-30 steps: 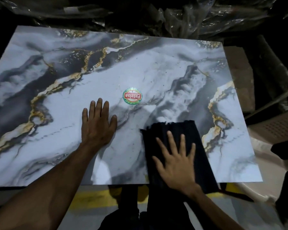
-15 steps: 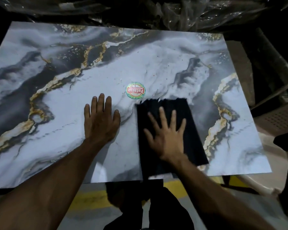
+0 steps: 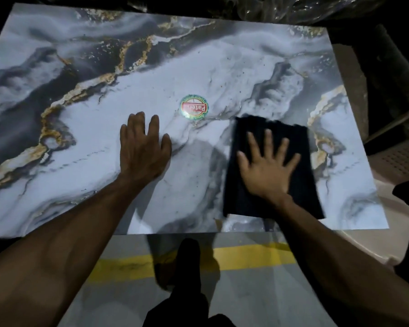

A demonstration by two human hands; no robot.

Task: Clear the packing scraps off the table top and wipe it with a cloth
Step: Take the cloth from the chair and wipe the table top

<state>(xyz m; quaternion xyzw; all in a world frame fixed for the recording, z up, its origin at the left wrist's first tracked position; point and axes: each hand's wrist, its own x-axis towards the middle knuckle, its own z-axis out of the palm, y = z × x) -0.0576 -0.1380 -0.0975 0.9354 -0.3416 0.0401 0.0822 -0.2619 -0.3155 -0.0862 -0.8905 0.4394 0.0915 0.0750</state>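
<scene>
Marble-print table (image 3: 104, 185) carries no scraps; specks near the round sticker (image 3: 194, 107). Black cloth (image 3: 300, 147) has slid rightward since a half second ago, so wiping is mid-stroke. Right hand (image 3: 267, 166) presses it flat, fingers spread. Left hand (image 3: 143, 145) rests flat, bracing.
</scene>
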